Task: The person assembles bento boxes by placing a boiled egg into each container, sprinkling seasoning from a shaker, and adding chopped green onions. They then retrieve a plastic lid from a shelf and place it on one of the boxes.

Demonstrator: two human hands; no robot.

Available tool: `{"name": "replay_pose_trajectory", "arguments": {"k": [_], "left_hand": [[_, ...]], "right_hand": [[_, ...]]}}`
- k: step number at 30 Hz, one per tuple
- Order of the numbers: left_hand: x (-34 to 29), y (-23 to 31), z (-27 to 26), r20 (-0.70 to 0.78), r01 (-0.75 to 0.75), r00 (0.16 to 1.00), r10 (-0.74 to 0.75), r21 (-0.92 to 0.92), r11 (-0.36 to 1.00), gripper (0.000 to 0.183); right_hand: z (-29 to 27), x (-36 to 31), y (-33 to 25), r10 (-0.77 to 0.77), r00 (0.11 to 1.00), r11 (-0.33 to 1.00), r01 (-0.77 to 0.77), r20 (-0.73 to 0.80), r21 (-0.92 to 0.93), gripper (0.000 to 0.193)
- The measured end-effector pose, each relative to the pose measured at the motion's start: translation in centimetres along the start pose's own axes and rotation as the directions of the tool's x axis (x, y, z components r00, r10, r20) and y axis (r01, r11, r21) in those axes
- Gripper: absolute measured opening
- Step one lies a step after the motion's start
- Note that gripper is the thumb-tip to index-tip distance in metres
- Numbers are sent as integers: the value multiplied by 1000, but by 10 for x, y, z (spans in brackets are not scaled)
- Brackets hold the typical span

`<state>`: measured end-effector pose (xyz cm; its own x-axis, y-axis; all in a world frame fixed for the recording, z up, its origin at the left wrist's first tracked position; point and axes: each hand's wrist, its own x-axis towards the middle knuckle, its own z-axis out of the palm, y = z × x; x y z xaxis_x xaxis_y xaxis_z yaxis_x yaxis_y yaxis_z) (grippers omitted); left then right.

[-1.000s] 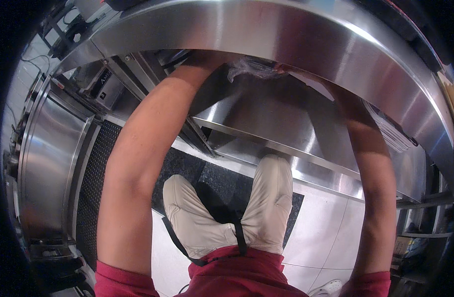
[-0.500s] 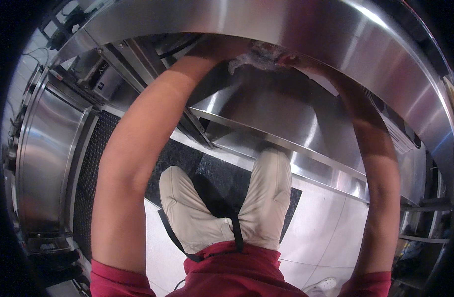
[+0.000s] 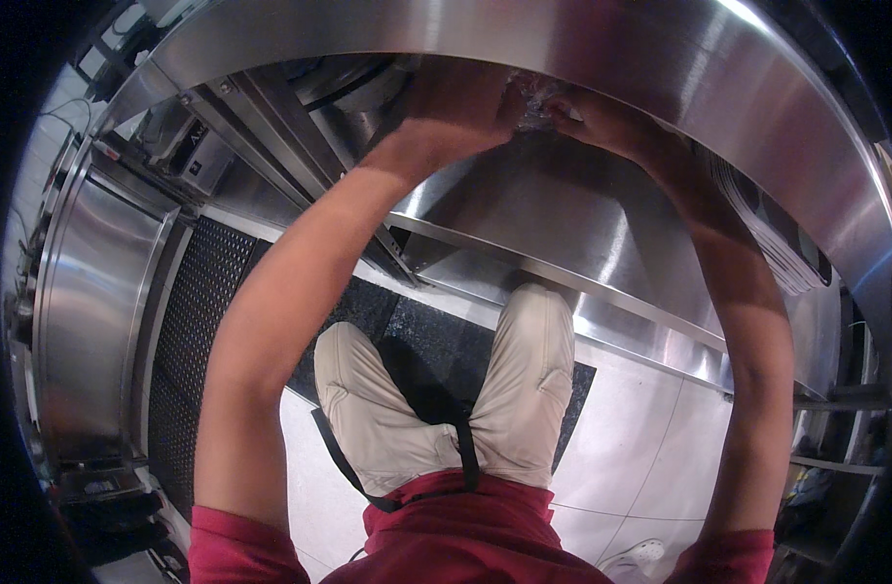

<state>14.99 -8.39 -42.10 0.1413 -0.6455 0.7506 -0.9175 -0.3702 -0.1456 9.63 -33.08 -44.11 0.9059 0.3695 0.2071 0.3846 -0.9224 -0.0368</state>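
Two hands (image 3: 477, 109) (image 3: 597, 119) have emerged further, one clear plastic film (image 3: 535, 114) between them.

we can pass a hand over the middle of the steel shelf (image 3: 563, 209), on the near side of our left hand (image 3: 470, 109) and right hand (image 3: 601, 119). the counter edge (image 3: 446, 29) bars us from above, clear film (image 3: 535, 101) takes up the gap between our hands, metal posts (image 3: 288, 131) and a round metal vessel (image 3: 350, 95) crowd the left, and stacked flat pieces (image 3: 782, 245) hem in the right.
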Motion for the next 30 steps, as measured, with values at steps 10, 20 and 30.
{"name": "replay_pose_trajectory", "arguments": {"k": [10,20,30], "left_hand": [[-21,1,57,328,143,943,-45,-282,949,32],[4,-7,74,421,209,907,-8,-432,877,26],[10,-4,60,315,22,946,81,-309,951,22]], "right_hand": [[-8,-3,5,15,1000,1000,-16,-6,-16,34],[-15,-4,7,47,999,998,-47,-13,-36,33],[-15,-6,8,67,998,997,-68,-22,-43,33]]}}
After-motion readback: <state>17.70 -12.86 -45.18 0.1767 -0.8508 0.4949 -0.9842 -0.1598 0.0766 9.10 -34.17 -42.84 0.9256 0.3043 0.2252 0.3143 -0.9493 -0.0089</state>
